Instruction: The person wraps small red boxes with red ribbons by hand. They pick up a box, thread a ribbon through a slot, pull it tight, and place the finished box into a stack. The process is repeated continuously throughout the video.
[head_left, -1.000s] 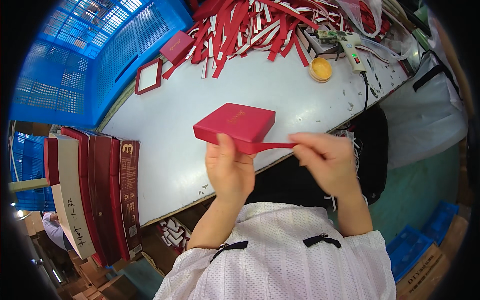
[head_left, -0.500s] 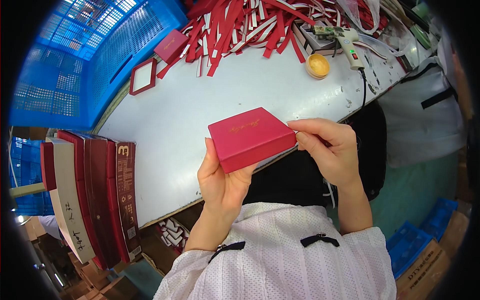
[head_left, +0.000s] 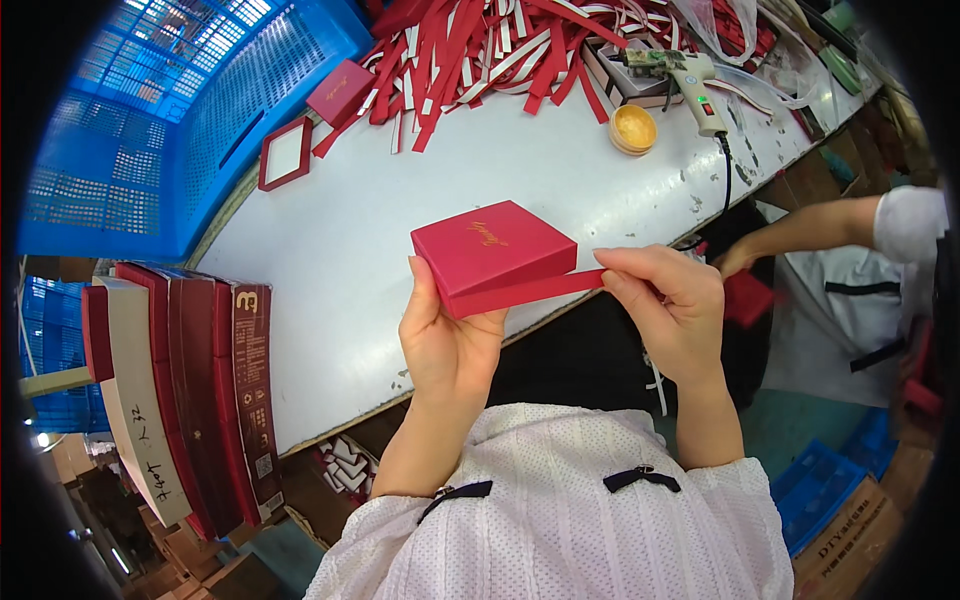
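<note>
My left hand (head_left: 447,345) holds a small red box (head_left: 495,240) from below, thumb along its left side and fingers under it. Gold lettering marks the box's top. A narrow red strip (head_left: 540,294) runs along the near side, its right part standing away from the box. My right hand (head_left: 672,308) pinches the strip's far right end between thumb and forefinger. I cannot tell how much of the strip touches the box. Behind it on the white table (head_left: 370,240) are an open red box part (head_left: 305,150) with a white inside and another red box piece (head_left: 341,92).
Red and white strips (head_left: 450,70) lie heaped at the back. A yellow bowl (head_left: 633,130) stands beside a hot glue gun (head_left: 700,95) with a black cord. A blue crate (head_left: 200,190) and stacked boxes (head_left: 190,390) flank the left. Another person's arm (head_left: 825,228) reaches in from the right, near a red object.
My right hand has drawn the strip's end away from the box to the right. The box has turned and shifted slightly left. Another person's arm has come in at the right.
</note>
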